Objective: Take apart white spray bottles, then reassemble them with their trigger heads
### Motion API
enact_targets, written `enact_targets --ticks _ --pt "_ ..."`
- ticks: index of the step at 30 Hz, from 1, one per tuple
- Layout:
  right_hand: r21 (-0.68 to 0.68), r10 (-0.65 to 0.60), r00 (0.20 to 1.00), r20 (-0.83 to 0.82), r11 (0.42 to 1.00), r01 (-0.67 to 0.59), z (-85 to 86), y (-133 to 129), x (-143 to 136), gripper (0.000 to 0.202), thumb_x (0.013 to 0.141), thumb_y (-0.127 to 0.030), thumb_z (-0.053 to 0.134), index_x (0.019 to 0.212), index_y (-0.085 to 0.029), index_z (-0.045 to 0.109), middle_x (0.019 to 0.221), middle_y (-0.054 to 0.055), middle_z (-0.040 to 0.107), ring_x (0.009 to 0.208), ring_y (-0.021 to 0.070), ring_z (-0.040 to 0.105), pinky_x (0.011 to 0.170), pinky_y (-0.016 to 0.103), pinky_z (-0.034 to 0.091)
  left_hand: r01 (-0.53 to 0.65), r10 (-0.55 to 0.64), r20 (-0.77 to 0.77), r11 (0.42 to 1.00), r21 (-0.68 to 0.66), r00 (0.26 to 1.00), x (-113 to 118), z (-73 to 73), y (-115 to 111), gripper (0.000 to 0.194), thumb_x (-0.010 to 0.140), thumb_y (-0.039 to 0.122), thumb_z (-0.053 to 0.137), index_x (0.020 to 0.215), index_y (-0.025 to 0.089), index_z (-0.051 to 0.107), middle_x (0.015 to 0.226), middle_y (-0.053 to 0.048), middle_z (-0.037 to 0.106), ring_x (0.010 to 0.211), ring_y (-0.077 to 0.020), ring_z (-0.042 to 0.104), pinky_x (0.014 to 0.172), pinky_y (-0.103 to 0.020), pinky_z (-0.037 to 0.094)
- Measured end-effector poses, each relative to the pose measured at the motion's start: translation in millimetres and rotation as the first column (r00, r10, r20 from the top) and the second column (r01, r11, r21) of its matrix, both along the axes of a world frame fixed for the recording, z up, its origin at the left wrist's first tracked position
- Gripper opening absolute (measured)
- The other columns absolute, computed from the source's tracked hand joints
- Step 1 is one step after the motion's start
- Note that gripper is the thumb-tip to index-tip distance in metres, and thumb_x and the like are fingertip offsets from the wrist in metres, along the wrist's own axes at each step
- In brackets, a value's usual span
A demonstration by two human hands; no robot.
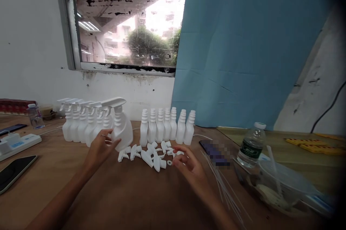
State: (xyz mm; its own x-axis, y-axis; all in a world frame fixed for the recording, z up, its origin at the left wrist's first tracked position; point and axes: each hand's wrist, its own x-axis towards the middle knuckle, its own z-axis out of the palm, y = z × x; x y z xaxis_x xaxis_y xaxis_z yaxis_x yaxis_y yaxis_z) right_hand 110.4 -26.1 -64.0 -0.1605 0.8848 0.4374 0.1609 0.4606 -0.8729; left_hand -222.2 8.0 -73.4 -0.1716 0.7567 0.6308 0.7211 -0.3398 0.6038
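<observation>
A row of several assembled white spray bottles (89, 122) with trigger heads stands on the wooden table (129, 194). My left hand (101, 147) rests against the nearest assembled bottle (122, 129), fingers touching its base. To the right stand several white bottles without heads (167, 125). In front of them lies a loose pile of white trigger heads (147, 153). My right hand (187, 163) hovers at the pile's right edge, fingers curled over small white parts; whether it grips one is unclear.
Thin white dip tubes (221, 183) lie right of my right hand. A water bottle (250, 145), a clear lidded bowl (281, 183) and a dark phone (213, 150) sit at right. At left are a phone (14, 170), a power strip (16, 143) and a small bottle (34, 116).
</observation>
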Motion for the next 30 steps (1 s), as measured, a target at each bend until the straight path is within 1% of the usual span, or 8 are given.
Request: enact_targets --ticks 3,7,12,18,22,26,28,30 --pt "0.051 -0.083 0.995 0.049 0.995 0.081 -20.7 5 8 0.029 0.087 -0.042 0.057 0.108 -0.021 0.057 0.087 0.003 0.065 0.077 0.0184 0.063 0.078 0.031 0.049 -0.13 0.136 -0.091 0.989 0.073 0.987 -21 -1.3 25 0.049 0.079 0.052 0.06 0.114 0.018 0.055 0.109 -0.008 0.058 0.072 -0.0188 0.066 0.064 -0.033 0.057" --pt "0.196 -0.202 0.963 0.176 0.966 0.167 -41.2 11 12 0.019 0.092 -0.036 0.051 0.098 -0.02 0.061 0.091 0.005 0.066 0.076 0.0186 0.063 0.074 0.03 0.05 -0.268 0.276 -0.194 0.961 0.066 0.941 -36 -17.1 42 0.051 0.079 0.052 0.057 0.115 0.016 0.057 0.105 -0.008 0.058 0.066 -0.0174 0.064 0.064 -0.033 0.054" --pt "0.3 -0.248 0.912 0.327 0.942 0.148 -49.5 10 14 0.017 0.094 -0.029 0.047 0.105 -0.023 0.059 0.093 0.005 0.066 0.082 0.02 0.063 0.078 0.032 0.05 -0.306 0.3 -0.234 0.952 0.01 0.925 -39 -37.0 48 0.053 0.08 0.051 0.056 0.118 0.014 0.057 0.109 -0.009 0.057 0.066 -0.0167 0.063 0.068 -0.032 0.053" --pt "0.459 -0.324 0.846 0.423 0.882 0.108 -54.0 9 15 0.017 0.093 -0.019 0.046 0.105 -0.023 0.057 0.09 0.004 0.066 0.082 0.0199 0.061 0.081 0.034 0.047 -0.373 0.363 -0.247 0.928 0.004 0.899 -44 -43.5 52 0.053 0.082 0.05 0.053 0.12 0.013 0.056 0.114 -0.011 0.057 0.07 -0.0189 0.064 0.071 -0.033 0.052" --pt "0.453 -0.341 0.821 0.458 0.884 0.115 -53.1 9 15 0.016 0.093 -0.018 0.045 0.102 -0.022 0.057 0.087 0.003 0.067 0.078 0.0189 0.062 0.08 0.034 0.046 -0.43 0.417 -0.281 0.903 0.017 0.865 -48 -43.4 55 0.054 0.083 0.05 0.053 0.123 0.014 0.054 0.119 -0.012 0.056 0.075 -0.0209 0.065 0.07 -0.033 0.051" --pt "0.365 -0.346 0.752 0.561 0.919 0.151 -51.1 17 21 0.016 0.092 -0.019 0.044 0.085 -0.021 0.059 0.079 0.004 0.065 0.073 0.0203 0.06 0.073 0.034 0.046 -0.457 0.436 -0.304 0.889 0.003 0.847 -47 -42.2 55 0.055 0.084 0.051 0.051 0.125 0.015 0.052 0.121 -0.012 0.055 0.076 -0.0212 0.065 0.067 -0.032 0.05" --pt "0.309 -0.326 0.724 0.608 0.937 0.162 -51.2 22 25 0.018 0.091 -0.019 0.044 0.081 -0.02 0.059 0.081 0.006 0.064 0.077 0.0219 0.061 0.073 0.035 0.047 -0.457 0.431 -0.327 0.89 0.0 0.841 -43 -41.1 52 0.055 0.086 0.051 0.049 0.126 0.014 0.05 0.12 -0.013 0.055 0.078 -0.0228 0.065 0.067 -0.033 0.05" --pt "0.287 -0.314 0.707 0.634 0.944 0.162 -52.6 24 26 0.017 0.09 -0.019 0.046 0.086 -0.019 0.062 0.094 0.009 0.064 0.09 0.0251 0.061 0.08 0.038 0.048 -0.457 0.435 -0.372 0.889 0.031 0.82 -39 -39.6 49 0.054 0.088 0.049 0.046 0.128 0.013 0.048 0.119 -0.015 0.054 0.086 -0.0268 0.063 0.07 -0.036 0.05"
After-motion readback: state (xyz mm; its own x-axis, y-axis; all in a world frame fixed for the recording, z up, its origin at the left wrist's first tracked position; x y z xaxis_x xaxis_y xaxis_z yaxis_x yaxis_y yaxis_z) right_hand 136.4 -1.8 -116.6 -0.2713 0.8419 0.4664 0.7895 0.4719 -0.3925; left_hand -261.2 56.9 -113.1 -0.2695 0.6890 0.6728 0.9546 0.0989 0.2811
